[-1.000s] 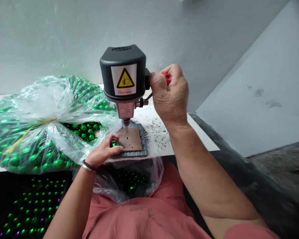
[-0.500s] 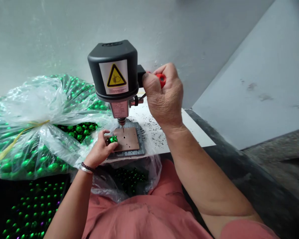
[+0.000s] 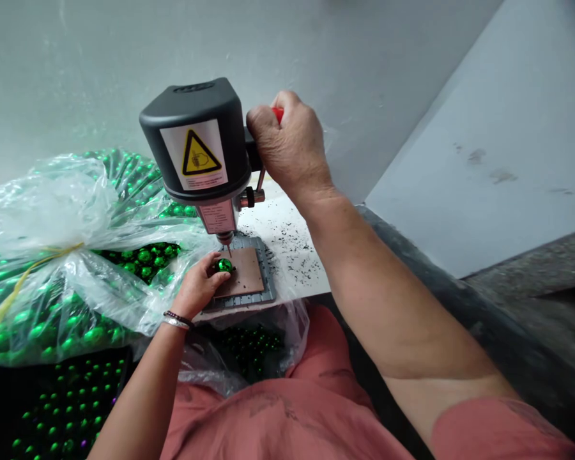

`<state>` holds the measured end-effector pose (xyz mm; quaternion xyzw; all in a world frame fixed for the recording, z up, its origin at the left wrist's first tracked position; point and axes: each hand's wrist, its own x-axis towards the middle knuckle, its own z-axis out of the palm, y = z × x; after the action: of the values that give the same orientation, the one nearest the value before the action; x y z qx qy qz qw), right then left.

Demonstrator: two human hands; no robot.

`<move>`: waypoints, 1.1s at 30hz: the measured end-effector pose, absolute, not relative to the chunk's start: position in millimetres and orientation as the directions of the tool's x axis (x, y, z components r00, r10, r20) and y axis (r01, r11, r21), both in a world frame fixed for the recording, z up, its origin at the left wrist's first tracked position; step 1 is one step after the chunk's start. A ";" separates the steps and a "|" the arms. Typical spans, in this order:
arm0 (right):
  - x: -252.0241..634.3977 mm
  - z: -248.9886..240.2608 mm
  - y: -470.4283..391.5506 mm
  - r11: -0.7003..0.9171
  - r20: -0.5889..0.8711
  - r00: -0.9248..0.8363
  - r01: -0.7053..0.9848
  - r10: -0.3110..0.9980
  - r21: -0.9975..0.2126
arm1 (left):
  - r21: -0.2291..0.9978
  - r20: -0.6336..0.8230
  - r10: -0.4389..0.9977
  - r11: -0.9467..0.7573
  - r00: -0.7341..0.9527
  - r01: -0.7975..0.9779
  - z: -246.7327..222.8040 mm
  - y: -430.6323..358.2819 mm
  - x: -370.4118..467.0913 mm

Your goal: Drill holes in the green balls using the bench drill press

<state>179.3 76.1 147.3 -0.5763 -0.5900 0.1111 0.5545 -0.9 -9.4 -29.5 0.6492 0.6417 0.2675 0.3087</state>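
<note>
A small drill press with a black motor cover (image 3: 191,137) stands on the white table. Its thin bit (image 3: 229,251) points down over a brown square board (image 3: 249,275) on a grey slotted base (image 3: 268,281). My left hand (image 3: 202,281) pinches a shiny green ball (image 3: 224,265) between thumb and fingers, over the board's left part, close beside the bit. Up at the right of the machine, my right hand (image 3: 292,144) is closed round a red lever knob (image 3: 278,115).
A clear plastic bag of green balls (image 3: 43,255), tied with yellow string (image 3: 23,281), lies at the left. Another bag (image 3: 297,332) with dark green balls hangs at my lap. A black tray (image 3: 0,396) of green balls is lower left. Dark shavings (image 3: 292,259) litter the white table (image 3: 311,281).
The green ball in my left hand has moved right, to the bit. My right hand has shifted up and left with the lever. The camera view has also shifted a little.
</note>
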 end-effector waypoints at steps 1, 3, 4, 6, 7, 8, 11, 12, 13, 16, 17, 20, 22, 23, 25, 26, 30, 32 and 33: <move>180.0 146.3 75.5 0.318 0.531 0.258 0.568 0.807 -0.759 | 0.735 -0.052 0.998 0.021 0.024 0.677 -29.0 -8.6 0.4; 181.7 144.1 72.5 0.335 0.538 0.237 0.567 0.809 -0.752 | 0.715 -0.047 0.999 0.019 0.021 0.698 -27.7 -7.6 2.7; 182.7 143.0 70.4 0.355 0.552 0.227 0.561 0.803 -0.747 | 0.708 -0.047 0.999 0.017 0.024 0.706 -27.1 -7.2 3.6; 184.7 140.6 66.1 0.417 0.594 0.194 0.546 0.781 -0.726 | 0.696 -0.052 0.998 0.015 0.029 0.717 -26.1 -6.6 5.2; 185.6 139.5 64.3 0.455 0.621 0.177 0.535 0.764 -0.712 | 0.688 -0.053 0.998 0.015 0.030 0.725 -25.8 -6.2 6.0; 186.4 138.4 62.8 0.482 0.638 0.162 0.524 0.753 -0.702 | 0.678 -0.055 0.998 0.016 0.029 0.734 -25.5 -5.7 6.7; 188.0 136.1 61.2 0.512 0.652 0.144 0.504 0.744 -0.696 | 0.643 -0.064 0.998 0.022 0.025 0.766 -24.7 -3.7 9.3; 188.3 135.6 61.4 0.514 0.652 0.144 0.500 0.744 -0.697 | 0.630 -0.063 0.998 0.021 0.025 0.776 -24.5 -2.9 10.2; 188.4 135.3 61.8 0.515 0.652 0.145 0.497 0.744 -0.698 | 0.619 -0.058 0.998 0.016 0.025 0.786 -24.4 -2.1 11.0; 188.1 134.8 62.8 0.524 0.660 0.148 0.492 0.736 -0.695 | 0.609 -0.029 0.999 -0.015 0.041 0.793 -24.9 0.2 12.5; 187.7 134.7 63.0 0.524 0.660 0.148 0.492 0.736 -0.695 | 0.615 -0.021 0.999 -0.024 0.048 0.789 -25.3 1.0 12.7; 186.7 134.7 63.1 0.517 0.654 0.152 0.492 0.741 -0.700 | 0.634 -0.010 0.997 -0.052 0.075 0.772 -27.0 3.7 12.8; 186.4 135.1 62.4 0.509 0.648 0.155 0.496 0.746 -0.704 | 0.644 -0.021 0.997 -0.048 0.081 0.763 -27.7 5.1 13.1; 186.5 135.3 61.6 0.509 0.648 0.154 0.496 0.745 -0.703 | 0.651 -0.033 0.996 -0.038 0.079 0.758 -28.0 5.4 13.4; 187.2 135.0 58.0 0.522 0.656 0.152 0.486 0.740 -0.701 | 0.669 -0.054 0.996 -0.017 0.071 0.743 -28.4 5.5 14.1; 187.8 134.1 55.0 0.534 0.663 0.152 0.475 0.733 -0.699 | 0.677 -0.058 0.996 -0.010 0.067 0.736 -28.7 5.2 14.5; 191.0 121.9 33.6 0.621 0.740 0.146 0.454 0.656 -0.639 | 0.686 -0.056 0.998 0.011 0.038 0.728 -30.6 3.5 15.4; 192.9 111.2 20.1 0.650 0.780 0.127 0.479 0.613 -0.589 | 0.687 -0.055 0.998 0.014 0.032 0.727 -31.5 2.7 15.4; 193.8 105.3 13.7 0.655 0.795 0.121 0.501 0.595 -0.566 | 0.689 -0.053 0.998 0.013 0.032 0.725 -31.8 2.4 15.3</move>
<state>193.8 13.7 105.3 -0.4138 -0.6619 0.0378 0.6239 15.3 2.4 -31.8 0.6601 0.6526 0.2407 0.2837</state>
